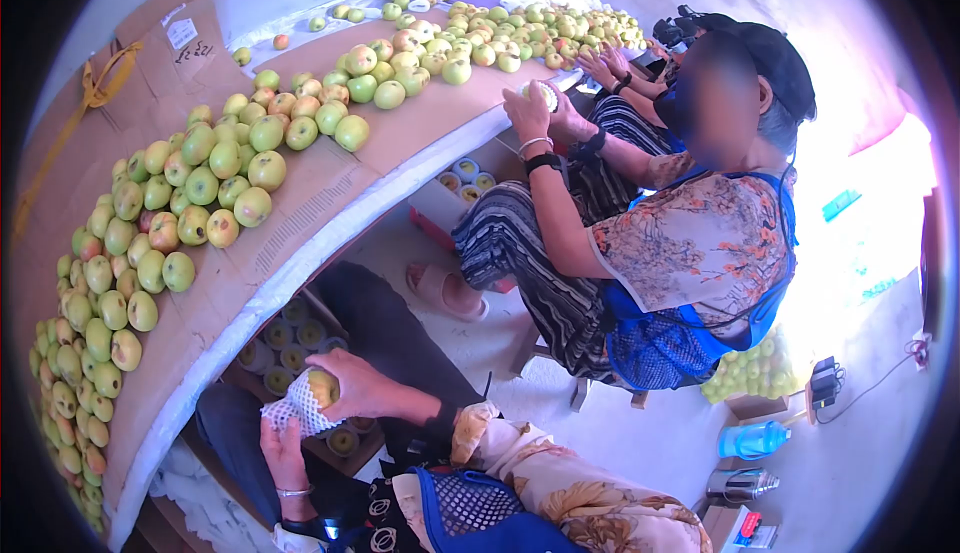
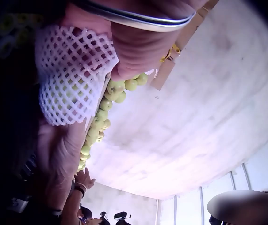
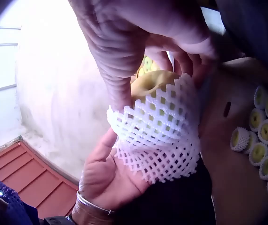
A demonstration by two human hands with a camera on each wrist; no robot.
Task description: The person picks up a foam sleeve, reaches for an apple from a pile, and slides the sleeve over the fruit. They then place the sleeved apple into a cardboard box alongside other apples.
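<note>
Over my lap, a yellow-green apple (image 1: 323, 389) sits partly inside a white foam net sleeve (image 1: 296, 410). My right hand (image 1: 368, 387) grips the apple from above, thumb on one side and fingers on the other. Below, my left hand (image 1: 284, 459), with a silver bangle at the wrist, holds the net. In the right wrist view the apple's top (image 3: 153, 83) shows above the mesh, while the net (image 3: 162, 136) covers its lower part and hangs loose underneath. The left palm (image 3: 117, 183) lies under the net there.
Many loose apples (image 1: 200, 185) cover a cardboard-topped table (image 1: 320, 193) at the left. Beneath it, a carton (image 3: 228, 159) contains netted apples (image 3: 265, 131). Another person (image 1: 690, 243) sits at the right, holding a netted apple (image 1: 545, 95). A blue flask (image 1: 752, 440) stands on the floor.
</note>
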